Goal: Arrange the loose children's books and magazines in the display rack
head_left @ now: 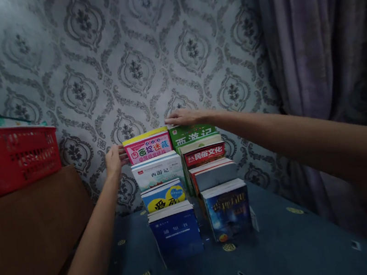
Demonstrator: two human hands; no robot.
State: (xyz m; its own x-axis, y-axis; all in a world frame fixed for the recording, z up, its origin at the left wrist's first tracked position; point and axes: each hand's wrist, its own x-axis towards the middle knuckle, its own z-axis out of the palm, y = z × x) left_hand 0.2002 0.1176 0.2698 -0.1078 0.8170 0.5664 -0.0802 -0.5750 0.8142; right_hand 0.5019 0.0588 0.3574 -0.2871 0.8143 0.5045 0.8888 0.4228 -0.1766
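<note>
Books stand upright in two columns, one row behind another. At the back left, a pink book [149,150] with a yellow book [144,135] behind it meets my left hand [114,160], whose fingers lie against their left edge. Resting on the top edges, near where the yellow book meets the green book [191,131], is my right hand [183,117], fingers stretched out flat. In front of these stand a white book [159,174], a blue and yellow book [164,198], a red-covered book [205,154] and a grey-backed book [216,175]. Foremost are a dark blue book [177,234] and a blue illustrated book [229,209].
The books stand on a dark blue cloth [285,251] with yellow pineapple prints, near a patterned wall [155,44]. To the left, a red plastic basket [12,157] sits on a cardboard box [29,241]. A purple curtain [314,65] hangs on the right.
</note>
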